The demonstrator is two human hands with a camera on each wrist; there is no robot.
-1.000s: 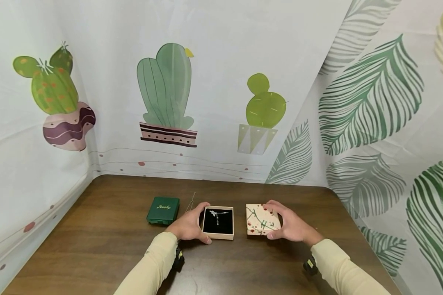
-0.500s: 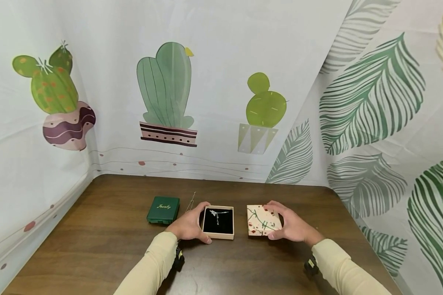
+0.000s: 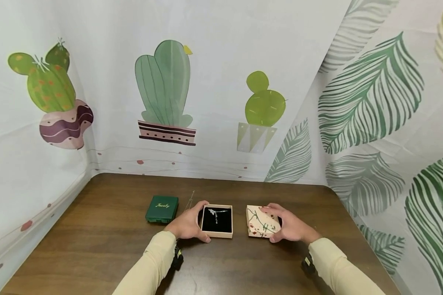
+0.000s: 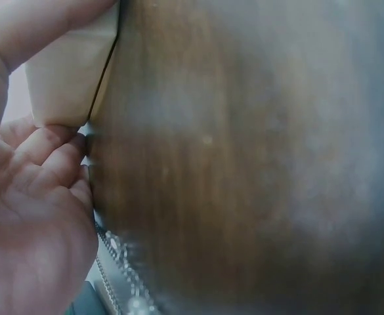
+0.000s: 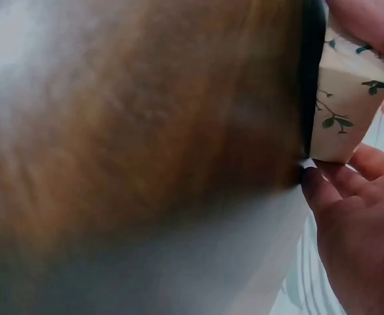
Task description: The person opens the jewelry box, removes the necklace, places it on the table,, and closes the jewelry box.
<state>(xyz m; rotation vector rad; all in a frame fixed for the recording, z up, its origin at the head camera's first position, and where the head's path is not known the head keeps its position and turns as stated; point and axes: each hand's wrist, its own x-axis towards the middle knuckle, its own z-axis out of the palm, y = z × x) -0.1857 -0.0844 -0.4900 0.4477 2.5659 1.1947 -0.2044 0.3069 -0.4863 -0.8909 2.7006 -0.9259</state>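
My left hand (image 3: 187, 225) grips the left side of a cream jewelry box base (image 3: 216, 235), thumb at the front and fingers at the back. A silver necklace (image 3: 216, 212) lies on its black lining. To the right, a cream box lid (image 3: 257, 223) with red flowers and green stems sits on the table, held at its right side by my right hand (image 3: 291, 225). The left wrist view shows the base's plain wall (image 4: 67, 79) between thumb and fingers. In the right wrist view, the lid's printed side (image 5: 339, 118) stands between the right thumb and fingers.
A green jewelry box (image 3: 162, 209) with gold lettering stands left of my left hand. A thin chain (image 3: 190, 201) lies on the table between them, partly hidden by that hand. Behind the brown table (image 3: 221, 270) hangs a cloth (image 3: 218, 82) printed with cacti and leaves.
My right index finger has shifted further over the lid's top, and the lid has moved very slightly toward me. The left hand and box base hold still; the head view shifts a little.
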